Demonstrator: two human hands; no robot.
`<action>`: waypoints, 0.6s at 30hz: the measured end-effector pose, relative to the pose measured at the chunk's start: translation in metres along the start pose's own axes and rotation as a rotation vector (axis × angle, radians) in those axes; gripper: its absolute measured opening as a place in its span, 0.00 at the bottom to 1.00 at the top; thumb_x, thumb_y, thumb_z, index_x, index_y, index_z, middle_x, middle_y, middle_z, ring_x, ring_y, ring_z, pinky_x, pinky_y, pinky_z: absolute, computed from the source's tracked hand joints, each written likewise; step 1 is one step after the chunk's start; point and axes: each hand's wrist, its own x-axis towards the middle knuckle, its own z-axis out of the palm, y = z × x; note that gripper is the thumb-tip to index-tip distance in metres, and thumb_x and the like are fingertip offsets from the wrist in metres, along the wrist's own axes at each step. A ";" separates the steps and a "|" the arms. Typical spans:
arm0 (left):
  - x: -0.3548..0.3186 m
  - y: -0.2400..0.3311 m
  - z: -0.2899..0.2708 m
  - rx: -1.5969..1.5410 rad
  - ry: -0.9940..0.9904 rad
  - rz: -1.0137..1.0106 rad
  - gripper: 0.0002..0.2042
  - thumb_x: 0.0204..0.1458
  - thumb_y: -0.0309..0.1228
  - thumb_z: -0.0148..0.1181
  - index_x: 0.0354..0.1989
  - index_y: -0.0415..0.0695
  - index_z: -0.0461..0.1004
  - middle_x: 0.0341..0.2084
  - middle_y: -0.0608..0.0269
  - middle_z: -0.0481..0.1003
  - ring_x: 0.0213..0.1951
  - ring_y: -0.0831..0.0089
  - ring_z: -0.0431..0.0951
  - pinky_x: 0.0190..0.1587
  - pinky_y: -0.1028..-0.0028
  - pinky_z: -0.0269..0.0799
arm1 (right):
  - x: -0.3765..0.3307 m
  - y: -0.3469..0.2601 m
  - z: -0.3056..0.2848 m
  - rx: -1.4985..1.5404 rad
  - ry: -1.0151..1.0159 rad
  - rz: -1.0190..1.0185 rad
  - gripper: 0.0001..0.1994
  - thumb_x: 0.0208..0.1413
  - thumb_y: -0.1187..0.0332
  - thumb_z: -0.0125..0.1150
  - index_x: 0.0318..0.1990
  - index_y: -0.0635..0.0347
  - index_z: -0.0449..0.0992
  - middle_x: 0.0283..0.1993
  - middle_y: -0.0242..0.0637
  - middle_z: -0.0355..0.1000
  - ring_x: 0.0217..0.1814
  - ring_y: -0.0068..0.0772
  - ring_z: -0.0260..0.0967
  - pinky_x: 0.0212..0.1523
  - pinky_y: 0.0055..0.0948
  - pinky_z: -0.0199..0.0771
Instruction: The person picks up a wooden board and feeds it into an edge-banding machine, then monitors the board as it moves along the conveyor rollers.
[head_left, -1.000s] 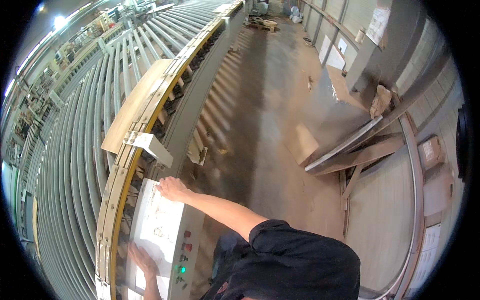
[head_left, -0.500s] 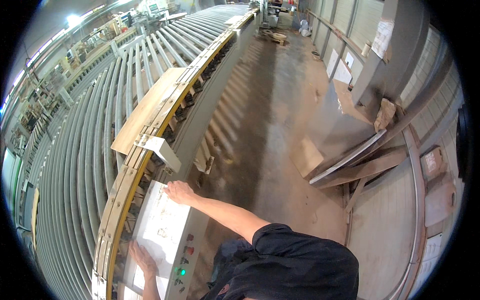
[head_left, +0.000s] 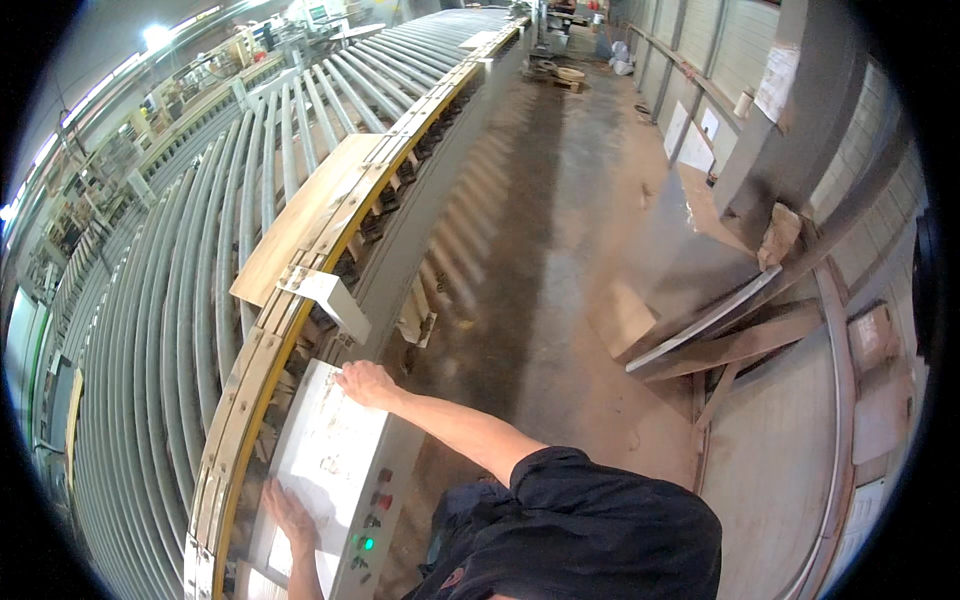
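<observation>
Both hands lie flat and unclenched, grasping nothing, on the white control box beside the roller conveyor, right hand at its far corner, left hand nearer the body, the box's long axis running between them.

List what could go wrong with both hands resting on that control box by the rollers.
The left hand lies flat near the buttons, so it might press one unintentionally. The right hand grips the control box corner beside the roller conveyor; leaning further could bring it toward the rollers.
</observation>
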 end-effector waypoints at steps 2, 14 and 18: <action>0.002 0.002 0.001 -0.019 0.001 0.063 0.19 0.60 0.28 0.43 0.57 0.29 0.61 0.59 0.36 0.59 0.61 0.42 0.57 0.64 0.52 0.52 | 0.002 0.005 -0.002 -0.010 -0.017 0.029 0.23 0.65 0.55 0.43 0.40 0.72 0.72 0.36 0.57 0.74 0.42 0.56 0.74 0.40 0.49 0.77; 0.000 -0.009 0.005 -0.019 0.030 0.067 0.18 0.57 0.24 0.46 0.56 0.30 0.62 0.58 0.37 0.60 0.60 0.42 0.58 0.63 0.53 0.53 | 0.000 -0.001 -0.001 -0.007 -0.048 0.039 0.24 0.65 0.53 0.40 0.41 0.71 0.72 0.38 0.57 0.73 0.43 0.57 0.73 0.43 0.51 0.75; 0.002 -0.011 0.007 -0.012 0.063 0.084 0.18 0.57 0.24 0.46 0.55 0.31 0.62 0.57 0.37 0.60 0.59 0.42 0.59 0.62 0.53 0.53 | 0.002 0.000 -0.004 -0.006 -0.035 0.055 0.23 0.64 0.54 0.41 0.40 0.70 0.73 0.38 0.57 0.74 0.44 0.57 0.73 0.43 0.52 0.75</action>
